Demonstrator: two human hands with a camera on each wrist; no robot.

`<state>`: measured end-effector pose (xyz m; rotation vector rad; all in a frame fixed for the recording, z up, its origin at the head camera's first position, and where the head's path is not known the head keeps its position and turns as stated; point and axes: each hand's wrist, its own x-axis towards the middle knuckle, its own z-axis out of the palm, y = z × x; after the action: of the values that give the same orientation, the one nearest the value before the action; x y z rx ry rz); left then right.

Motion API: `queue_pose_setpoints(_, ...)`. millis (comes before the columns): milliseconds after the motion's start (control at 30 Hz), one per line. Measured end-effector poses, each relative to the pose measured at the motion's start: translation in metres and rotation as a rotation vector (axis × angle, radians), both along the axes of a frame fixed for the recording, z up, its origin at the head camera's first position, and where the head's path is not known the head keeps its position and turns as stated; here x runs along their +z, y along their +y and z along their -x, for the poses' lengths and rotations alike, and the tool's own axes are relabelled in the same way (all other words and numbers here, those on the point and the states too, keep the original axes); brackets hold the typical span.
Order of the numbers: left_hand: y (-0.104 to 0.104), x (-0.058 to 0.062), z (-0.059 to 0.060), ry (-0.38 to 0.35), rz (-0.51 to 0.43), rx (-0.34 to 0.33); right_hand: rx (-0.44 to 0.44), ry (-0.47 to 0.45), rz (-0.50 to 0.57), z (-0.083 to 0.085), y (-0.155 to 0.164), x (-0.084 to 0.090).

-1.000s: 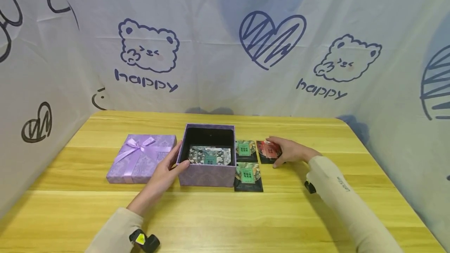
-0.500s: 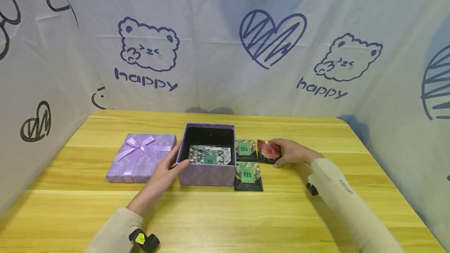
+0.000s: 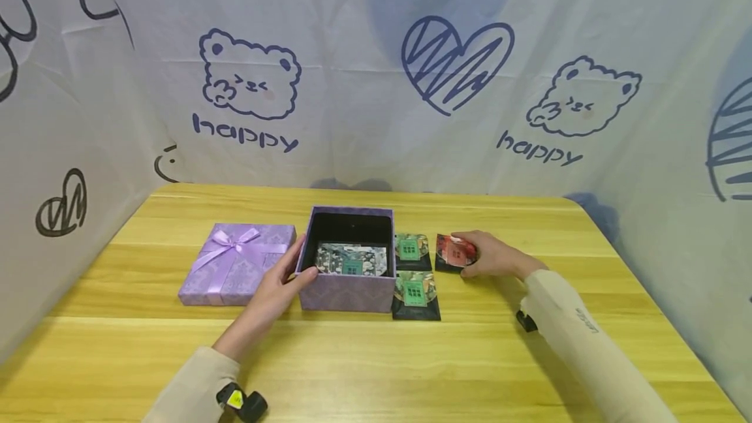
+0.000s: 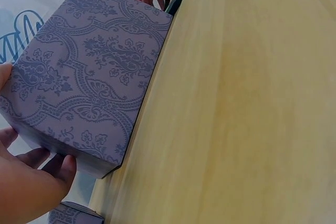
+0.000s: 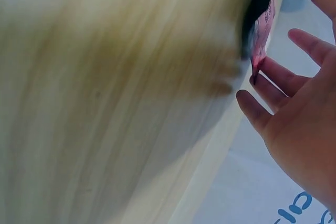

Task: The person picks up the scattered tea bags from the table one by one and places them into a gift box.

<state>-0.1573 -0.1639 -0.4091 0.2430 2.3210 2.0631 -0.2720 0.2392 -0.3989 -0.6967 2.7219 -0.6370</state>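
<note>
A purple patterned gift box [image 3: 346,294] stands without its lid in the middle of the table. My left hand [image 3: 275,289] grips its left side near the front corner; in the left wrist view, thumb and fingers bracket that corner. Inside the black-lined box lies a floral packet with a green label [image 3: 352,261]. My right hand [image 3: 496,257] holds a black and red sachet [image 3: 451,254] by its edges, fingers on the far edge and thumb at the near right corner. The right wrist view shows the sachet [image 5: 265,27] tilted between thumb and fingers.
Two black sachets with green labels, one farther back [image 3: 412,250] and one nearer [image 3: 416,294], lie against the box's right side. The purple lid [image 3: 202,282] with its ribbon bow rests at the left. Printed white cloth [image 3: 352,116] hangs behind the wooden table [image 3: 376,371].
My right hand has drawn the red sachet slightly to the right, widening the gap from the green-labelled sachet beside it. The left hand and the box have stayed in place.
</note>
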Motion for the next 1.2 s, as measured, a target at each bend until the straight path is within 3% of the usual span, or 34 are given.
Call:
queue_pose_setpoints(567, -0.001, 0.0, 0.001, -0.011, 0.004, 0.003, -0.004, 0.071, 0.022, -0.01, 0.0, 0.01)
queue_pose_setpoints(1200, -0.001, -0.002, 0.0, 0.009, 0.004, -0.003, 0.026, 0.082, 0.055, -0.026, -0.017, 0.028)
